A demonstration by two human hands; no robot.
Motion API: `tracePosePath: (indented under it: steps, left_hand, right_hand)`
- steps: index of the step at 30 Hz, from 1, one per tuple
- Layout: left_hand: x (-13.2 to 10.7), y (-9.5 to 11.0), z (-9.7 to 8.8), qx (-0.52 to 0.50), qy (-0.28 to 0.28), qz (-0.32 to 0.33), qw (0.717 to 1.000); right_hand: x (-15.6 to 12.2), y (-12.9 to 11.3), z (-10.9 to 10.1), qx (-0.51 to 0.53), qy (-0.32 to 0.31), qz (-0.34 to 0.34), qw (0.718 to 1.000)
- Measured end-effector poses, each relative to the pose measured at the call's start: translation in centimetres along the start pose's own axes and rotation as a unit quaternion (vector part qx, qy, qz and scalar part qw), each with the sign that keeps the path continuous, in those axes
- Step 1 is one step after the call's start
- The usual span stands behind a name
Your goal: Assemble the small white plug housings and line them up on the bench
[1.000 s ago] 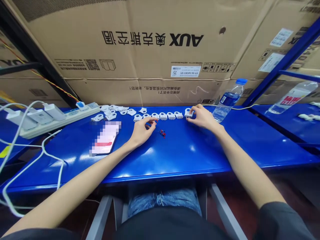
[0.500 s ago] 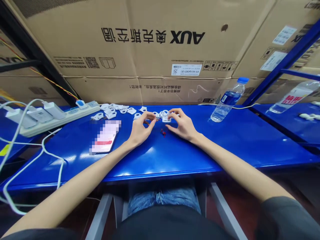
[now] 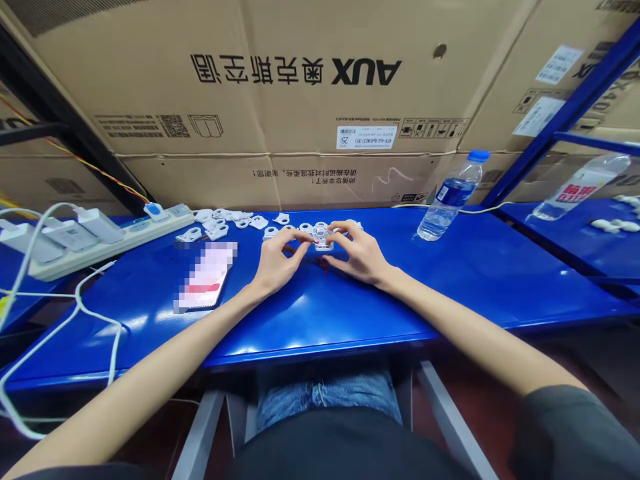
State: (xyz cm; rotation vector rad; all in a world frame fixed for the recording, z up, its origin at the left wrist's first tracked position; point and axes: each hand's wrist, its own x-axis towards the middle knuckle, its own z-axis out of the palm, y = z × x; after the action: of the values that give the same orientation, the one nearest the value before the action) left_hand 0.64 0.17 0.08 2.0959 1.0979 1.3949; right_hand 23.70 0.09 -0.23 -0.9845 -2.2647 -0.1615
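Note:
My left hand [image 3: 278,261] is closed in a pinch, thumb and forefinger together at the left edge of a white plastic ring-shaped piece [image 3: 323,233]. What lies between those fingertips is too small to make out. On the other side, my right hand [image 3: 361,256] has its fingers bent, with thumb and forefinger apart. Its fingertips are at the right side of the same white piece, and I cannot tell whether they touch it. Small red parts [image 3: 323,265] lie on the blue table just below, near the right thumb. Further white pieces [image 3: 270,233] are partly hidden behind both hands.
Several white ring-shaped pieces [image 3: 218,231] lie at the back left, beside a power strip [image 3: 125,233] with white chargers and cables. A phone [image 3: 207,277] is left of my left arm. A water bottle [image 3: 445,207] stands at right. A large cardboard box [image 3: 280,107] rises behind the table [image 3: 320,320].
The whole view has shifted slightly. My right hand has moved a little nearer the left hand, its thumb now by the red parts. The left hand keeps its pinch.

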Motion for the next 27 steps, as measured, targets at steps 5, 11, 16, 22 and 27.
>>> tracePosePath:
  steps: [5, 11, 16, 22, 27]
  left_hand:
    - [-0.2, 0.1, 0.0, 0.004, 0.007, -0.005, 1.000]
    - [-0.2, 0.6, -0.1, 0.015, 0.019, 0.008, 1.000]
    - [-0.4, 1.3, -0.1, 0.057, 0.036, 0.033, 0.997]
    - [-0.6, 1.8, 0.2, 0.056, 0.037, 0.076, 0.995]
    - [-0.5, 1.9, 0.2, 0.060, 0.046, 0.090, 0.993]
  right_hand:
    - [0.1, 0.0, 0.0, -0.011, -0.004, -0.017, 1.000]
    - [0.2, -0.2, -0.3, -0.014, 0.021, -0.051, 0.998]
    - [0.1, -0.1, -0.1, -0.011, 0.013, -0.050, 0.999]
    - [0.0, -0.2, 0.1, -0.030, 0.044, -0.094, 0.994]
    - [0.0, -0.2, -0.1, -0.023, 0.018, -0.055, 0.998]
